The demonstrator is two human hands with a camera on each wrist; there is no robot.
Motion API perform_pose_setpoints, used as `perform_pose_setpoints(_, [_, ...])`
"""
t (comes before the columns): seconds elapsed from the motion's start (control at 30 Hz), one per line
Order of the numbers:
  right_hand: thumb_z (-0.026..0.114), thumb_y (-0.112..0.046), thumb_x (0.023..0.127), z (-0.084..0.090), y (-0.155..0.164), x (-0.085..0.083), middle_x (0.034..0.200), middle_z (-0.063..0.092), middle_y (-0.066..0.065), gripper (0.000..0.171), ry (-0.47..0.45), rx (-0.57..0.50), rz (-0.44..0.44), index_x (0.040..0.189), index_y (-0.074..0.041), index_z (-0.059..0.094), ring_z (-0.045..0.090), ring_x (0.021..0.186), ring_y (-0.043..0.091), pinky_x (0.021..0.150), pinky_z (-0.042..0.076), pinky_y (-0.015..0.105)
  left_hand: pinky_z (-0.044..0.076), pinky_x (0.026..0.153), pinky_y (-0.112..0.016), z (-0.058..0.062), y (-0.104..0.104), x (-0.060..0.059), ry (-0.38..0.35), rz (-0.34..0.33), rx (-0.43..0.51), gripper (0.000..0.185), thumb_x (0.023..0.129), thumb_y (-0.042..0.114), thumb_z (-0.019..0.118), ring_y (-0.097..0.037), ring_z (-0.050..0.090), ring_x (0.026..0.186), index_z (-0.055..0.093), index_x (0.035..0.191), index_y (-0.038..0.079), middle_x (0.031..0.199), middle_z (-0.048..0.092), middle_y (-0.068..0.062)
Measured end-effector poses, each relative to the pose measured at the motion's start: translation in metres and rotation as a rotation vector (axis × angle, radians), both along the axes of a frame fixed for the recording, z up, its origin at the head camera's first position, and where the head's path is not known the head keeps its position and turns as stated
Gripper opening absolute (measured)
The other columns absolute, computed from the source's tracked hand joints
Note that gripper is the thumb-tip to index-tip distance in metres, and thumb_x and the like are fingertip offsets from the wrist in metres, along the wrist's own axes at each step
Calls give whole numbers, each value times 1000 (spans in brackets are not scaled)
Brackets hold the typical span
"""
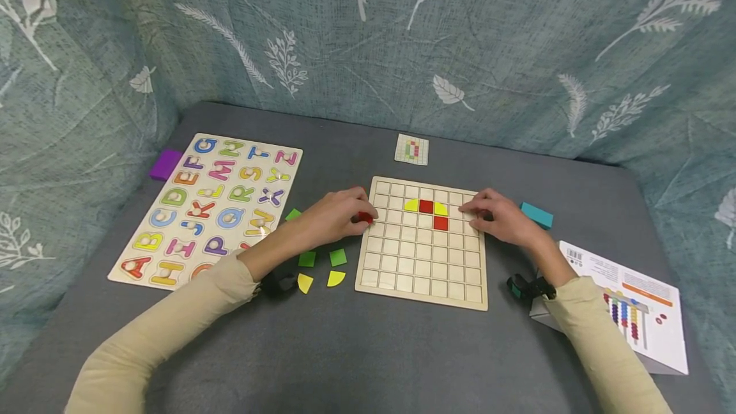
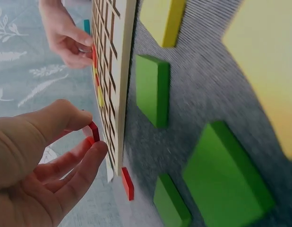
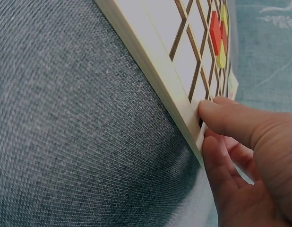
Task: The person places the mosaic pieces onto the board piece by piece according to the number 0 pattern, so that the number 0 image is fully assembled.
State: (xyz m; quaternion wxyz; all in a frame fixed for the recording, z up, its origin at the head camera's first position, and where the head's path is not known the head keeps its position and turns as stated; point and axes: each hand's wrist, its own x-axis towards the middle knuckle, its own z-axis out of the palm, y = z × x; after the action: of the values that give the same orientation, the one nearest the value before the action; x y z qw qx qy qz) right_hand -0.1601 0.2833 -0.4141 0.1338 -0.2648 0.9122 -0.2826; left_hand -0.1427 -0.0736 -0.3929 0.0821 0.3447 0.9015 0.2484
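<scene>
The left hand point(image 1: 333, 216) pinches a red tile point(image 2: 93, 131) between thumb and fingers at the left edge of the wooden grid board point(image 1: 422, 273). The right hand point(image 1: 500, 217), fingers relaxed, rests on the board's right edge. Green and yellow tiles point(image 1: 322, 267) lie on the desk just beside the board

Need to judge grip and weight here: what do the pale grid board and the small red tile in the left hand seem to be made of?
The pale square grid board looks like light, unvarnished wood: matte, with a thick pale edge in the right wrist view. The small red tile, pinched by the left hand, seems painted wood or plastic; its smooth solid colour leaves that open.
</scene>
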Motion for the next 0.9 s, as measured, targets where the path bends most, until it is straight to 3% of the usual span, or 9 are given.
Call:
perform_pose_setpoints(0.2, [62,-2,92,0,0,0,114,52,19,30,-16,2,-6,122,1,64,53,87,22,73,43,35,47,73,-27,3,17,-1,-30,-44,18,23,88,11,67,-19,59,87,73,110,9,105,62,-7])
perform_pose_setpoints(0.47, [63,-4,92,1,0,-1,114,51,18,30,-28,10,-19,122,0,64,52,86,21,71,42,34,42,68,-23,10,58,-6,-32,-128,-1,22,90,10,65,-16,54,83,73,110,10,102,63,-5])
perform_pose_setpoints(0.7, [63,-4,92,1,0,-1,113,51,18,30,-28,4,-18,122,0,64,52,85,20,71,42,33,44,73,-24,4,95,-9,-61,-208,-23,20,91,12,65,-14,55,86,73,109,11,101,62,-4])
perform_pose_setpoints(0.9, [63,-4,92,0,0,-1,112,51,18,30,-33,-6,-13,122,0,64,51,85,21,72,42,34,45,74,-23,-2,114,-9,-54,-233,-38,21,90,13,65,-14,55,88,72,110,12,103,62,-5])
